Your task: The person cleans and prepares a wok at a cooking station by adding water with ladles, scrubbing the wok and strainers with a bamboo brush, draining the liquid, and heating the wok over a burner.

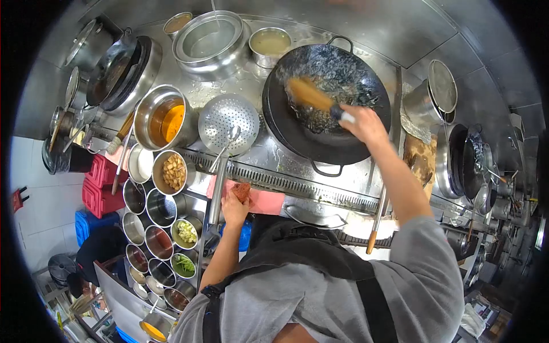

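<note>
My right hand [366,126] is wrapped round the dark and white handle of a wok brush [309,94]. The brush's tan bristles are blurred and lie over the inside of a large black wok [349,143], which looks wet. My left hand [234,207] is closed on a reddish-brown crumpled cloth [241,191], just above a pink cloth [266,202] along the counter edge. Beside that hand runs the handle of a perforated skimmer [213,117], with a small ladle [234,134] lying in its bowl.
Left of the skimmer stands a pot of orange oil [171,123]. Below it are a pot of brown chunks [174,171] and several steel containers with chopped greens [186,231]. Behind are a large steel pot [209,57] and a smaller pot [270,43]. A wooden-handled tool [374,228] lies at right.
</note>
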`<action>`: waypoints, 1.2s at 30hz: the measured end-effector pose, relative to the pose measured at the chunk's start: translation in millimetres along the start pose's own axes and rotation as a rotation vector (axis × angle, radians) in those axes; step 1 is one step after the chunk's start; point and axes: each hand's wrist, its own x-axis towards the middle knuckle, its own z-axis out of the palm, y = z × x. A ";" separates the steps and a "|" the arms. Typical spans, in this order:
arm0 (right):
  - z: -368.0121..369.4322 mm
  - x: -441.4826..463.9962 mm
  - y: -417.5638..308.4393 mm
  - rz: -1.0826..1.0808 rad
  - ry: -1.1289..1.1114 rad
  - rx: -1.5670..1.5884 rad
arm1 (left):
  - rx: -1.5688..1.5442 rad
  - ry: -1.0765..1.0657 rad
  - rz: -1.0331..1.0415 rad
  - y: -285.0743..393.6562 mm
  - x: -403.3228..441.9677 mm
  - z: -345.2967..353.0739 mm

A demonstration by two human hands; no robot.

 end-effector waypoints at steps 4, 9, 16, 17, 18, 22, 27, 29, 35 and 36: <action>-59.6 -36.8 49.2 -0.011 -0.267 -0.149 | 0.019 0.108 0.095 -12.8 1.8 12.9; -46.8 46.7 46.2 0.076 -0.024 -0.404 | 0.029 0.089 0.095 -12.6 7.5 17.5; -6.3 -7.7 -7.0 -0.079 -0.003 -0.096 | 0.036 0.073 0.062 -10.3 10.0 19.3; -5.9 -20.5 3.7 -0.089 -0.043 -0.098 | 0.046 0.105 0.091 -15.1 9.8 23.6; -7.0 -25.5 12.0 -0.101 -0.084 -0.100 | 0.057 0.138 0.118 -16.5 9.6 24.3; -4.9 42.5 36.5 0.100 0.024 -0.170 | 0.094 0.099 0.098 -14.2 9.8 22.3; 36.5 19.3 2.3 0.091 0.129 -0.083 | 0.070 0.113 0.061 -7.2 7.4 19.2; 23.4 -24.1 2.6 0.026 0.002 -0.046 | 0.069 0.130 0.070 -8.6 8.7 20.7; -53.3 -27.6 81.8 0.129 -0.143 -0.176 | 0.078 0.097 0.057 -16.5 9.8 26.3; -49.5 -7.1 89.5 0.179 -0.058 -0.197 | 0.086 0.057 0.031 -16.7 7.9 25.6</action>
